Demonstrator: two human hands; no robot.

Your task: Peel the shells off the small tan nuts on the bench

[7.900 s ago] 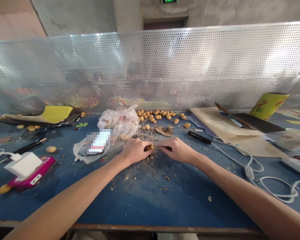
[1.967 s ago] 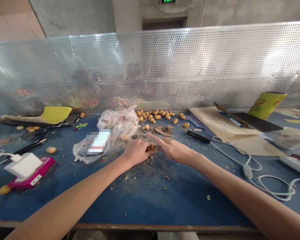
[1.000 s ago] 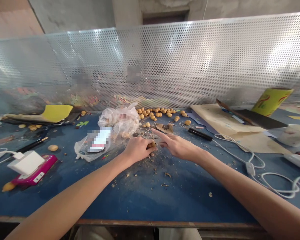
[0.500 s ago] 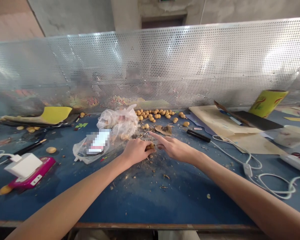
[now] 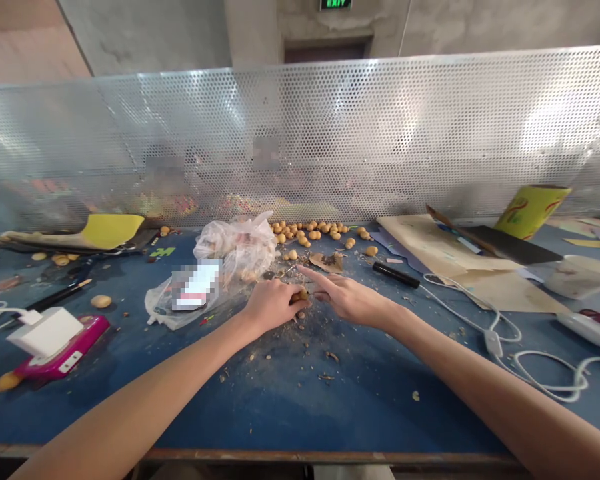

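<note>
My left hand [image 5: 274, 301] is closed round a small tan gourd [image 5: 300, 296], whose end shows between thumb and fingers. Facing it from the right is my right hand [image 5: 347, 297], its index finger stretched forward and its other fingers curled in. A thin dark tip shows between those fingers and the gourd; what the right hand grips is mostly hidden. Just beyond the index fingertip lies a thin shiny piece [image 5: 289, 269], too small to name. Dry crumbs and shell bits are scattered under and in front of both hands.
Several small gourds [image 5: 313, 230] line the back by a perforated metal screen [image 5: 330, 147]. Left of my hands are a plastic bag [image 5: 237, 247], a phone [image 5: 197, 283] and a pink power strip [image 5: 87, 337]. Rightward lie a black cylinder [image 5: 396, 274], white cable [image 5: 550, 353] and brown paper [image 5: 460, 267].
The view has tilted up slightly, so a lit exit sign now shows at the top. Both hands keep nearly the same pose around the gourd.
</note>
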